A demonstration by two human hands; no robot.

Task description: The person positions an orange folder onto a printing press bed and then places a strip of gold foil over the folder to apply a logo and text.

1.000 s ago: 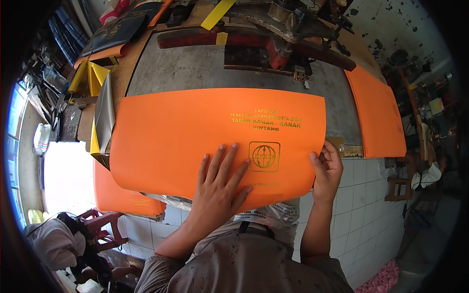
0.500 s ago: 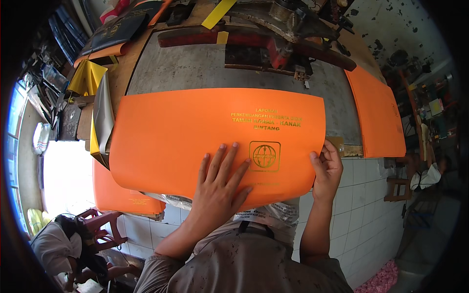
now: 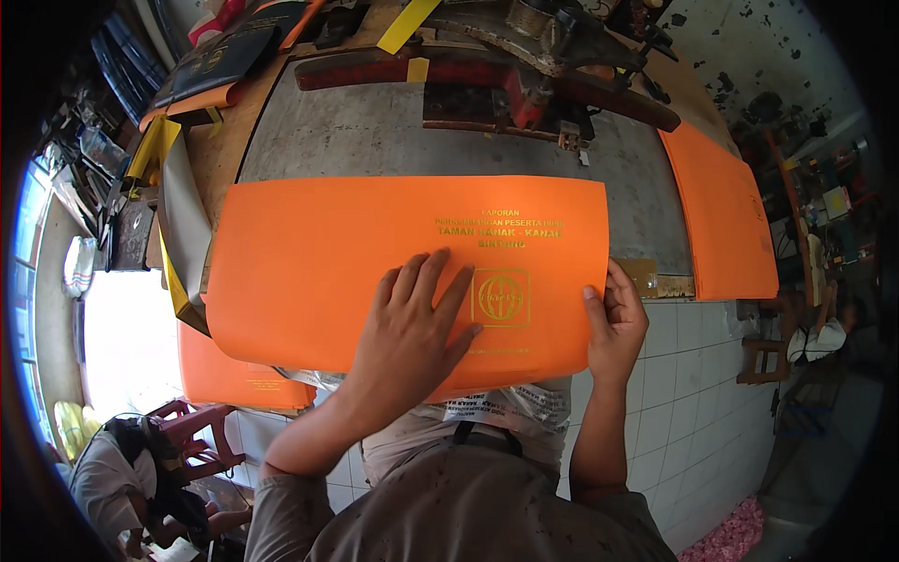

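A wide orange cover sheet (image 3: 309,272) with gold lettering and a square gold emblem lies across the near edge of the metal work plate (image 3: 318,122), its lower part bowed down toward me. My left hand (image 3: 412,309) rests on its face with the fingers spread, just left of the emblem. At the right edge my right hand (image 3: 618,314) pinches the sheet between thumb and bent fingers. Beyond the sheet stands a press (image 3: 524,84) with a red bar and a dark block over the plate.
More orange sheets (image 3: 721,215) are piled at the right, and another orange stack (image 3: 234,370) sits lower left. Yellow and silver foil (image 3: 183,215) hangs at the left edge. Dark covers (image 3: 225,56) lie far left. Another person (image 3: 112,478) is at lower left, beside a red stool (image 3: 197,436).
The orange sheet has shifted slightly left with my right hand on its edge. My left hand has slid a little up and left, and the foil strip at the left has changed shape.
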